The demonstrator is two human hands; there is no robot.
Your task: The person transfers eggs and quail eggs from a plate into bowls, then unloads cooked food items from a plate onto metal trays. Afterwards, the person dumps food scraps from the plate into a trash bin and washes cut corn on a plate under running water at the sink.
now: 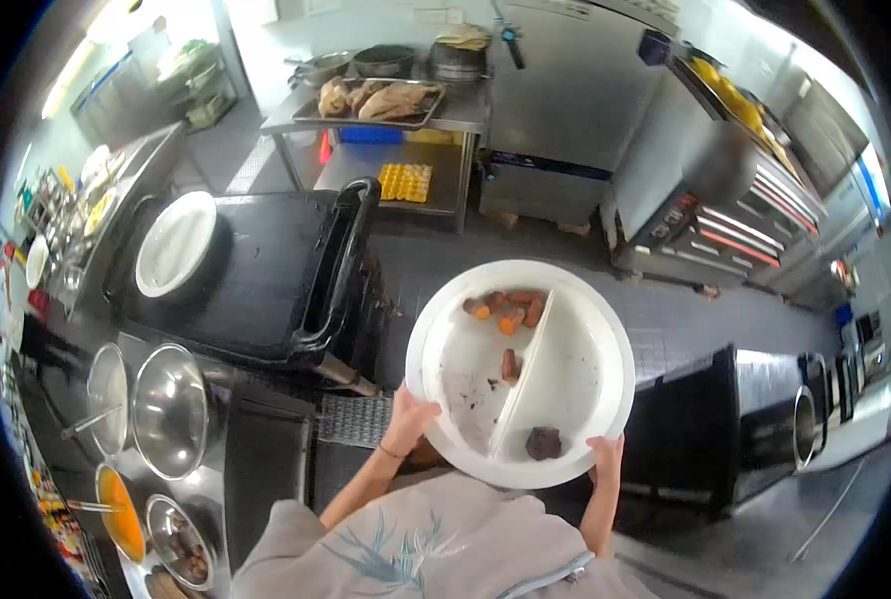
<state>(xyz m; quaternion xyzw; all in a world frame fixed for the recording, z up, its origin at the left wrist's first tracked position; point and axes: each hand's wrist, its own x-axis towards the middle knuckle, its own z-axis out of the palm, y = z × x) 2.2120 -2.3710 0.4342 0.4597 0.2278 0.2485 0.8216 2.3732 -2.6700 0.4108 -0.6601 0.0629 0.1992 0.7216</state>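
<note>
From the head camera, we look down on a person's two bare hands holding a large round white divided tray [575, 379] out over a dark tiled kitchen floor [665, 309]. The left hand [409, 419] has its grip closed on the tray's lower left rim, fingers curled over the edge. The right hand [605, 457] has its grip closed on the lower right rim. A raised divider runs across the tray's middle. In the left compartment we see orange and brown sweet potato pieces [505, 309] bunched against the far rim, and one more brown piece [509, 364] just beside the divider. A dark lump [543, 442] sits at the near rim, at the foot of the divider.

Left of the tray stands a black cart [266, 270] carrying a white lid [176, 245]. Further left, steel pots [169, 409] sit along a desk. At the far wall, a steel desk holds a tray of raw poultry [376, 100].
</note>
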